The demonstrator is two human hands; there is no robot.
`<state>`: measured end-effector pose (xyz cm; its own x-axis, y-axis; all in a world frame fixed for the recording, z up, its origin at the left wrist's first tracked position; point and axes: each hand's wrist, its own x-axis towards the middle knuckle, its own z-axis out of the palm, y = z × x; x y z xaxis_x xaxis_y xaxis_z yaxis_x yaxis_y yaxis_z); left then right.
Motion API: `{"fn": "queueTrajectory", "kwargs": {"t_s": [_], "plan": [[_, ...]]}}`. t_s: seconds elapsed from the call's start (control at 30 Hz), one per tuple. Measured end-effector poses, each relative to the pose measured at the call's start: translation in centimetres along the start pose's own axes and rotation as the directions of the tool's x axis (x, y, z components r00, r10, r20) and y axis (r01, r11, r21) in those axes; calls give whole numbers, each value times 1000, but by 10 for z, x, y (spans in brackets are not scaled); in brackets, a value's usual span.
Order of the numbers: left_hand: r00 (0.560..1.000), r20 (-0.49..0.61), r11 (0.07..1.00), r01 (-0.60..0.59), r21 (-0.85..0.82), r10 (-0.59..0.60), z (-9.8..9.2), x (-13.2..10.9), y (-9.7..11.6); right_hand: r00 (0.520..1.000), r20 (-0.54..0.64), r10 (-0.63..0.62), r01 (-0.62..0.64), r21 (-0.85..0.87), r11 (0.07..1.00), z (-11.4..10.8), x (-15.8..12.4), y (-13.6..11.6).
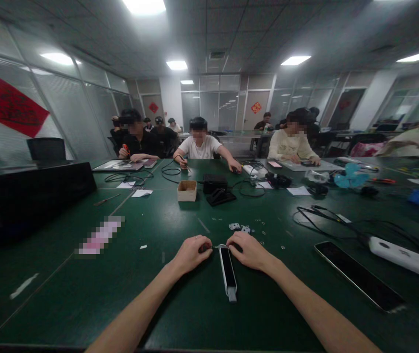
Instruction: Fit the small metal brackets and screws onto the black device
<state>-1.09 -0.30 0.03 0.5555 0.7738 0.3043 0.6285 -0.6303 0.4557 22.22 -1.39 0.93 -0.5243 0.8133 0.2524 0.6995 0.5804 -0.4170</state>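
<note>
Big dark green workbench (84, 299) here, with a long white power strip (404, 260) and a flat black slab (358, 274) off past the right hand, and little silver parts (241, 228) scattered just ahead of both hands. A narrow black-and-white bar (227, 269) lies between them. Left hand (191, 254) is curled shut, pinching a thin silver pin (217, 247) at the bar's top end; right hand (248, 251) is curled there too, though I can't tell if it's gripping anything.

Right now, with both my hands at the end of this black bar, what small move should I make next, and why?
Probably hold the thin metal piece steady against the top end of the black bar before letting go. Your left hand and right hand both meet at that end, and small metal parts lie loose nearby, so a dropped piece could get lost among them.
</note>
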Motion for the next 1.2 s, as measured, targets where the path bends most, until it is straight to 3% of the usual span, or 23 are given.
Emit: {"fn": "queueTrajectory", "kwargs": {"t_s": [0.47, 1.2], "plan": [[998, 30, 996, 53, -68, -51, 5, 2, -2, 999, 40, -10, 12, -50, 999, 5, 0, 9], [999, 41, 994, 39, -100, -35, 6, 3, -2, 999, 43, 21, -21, 2, 1000, 10, 0, 2]]}}
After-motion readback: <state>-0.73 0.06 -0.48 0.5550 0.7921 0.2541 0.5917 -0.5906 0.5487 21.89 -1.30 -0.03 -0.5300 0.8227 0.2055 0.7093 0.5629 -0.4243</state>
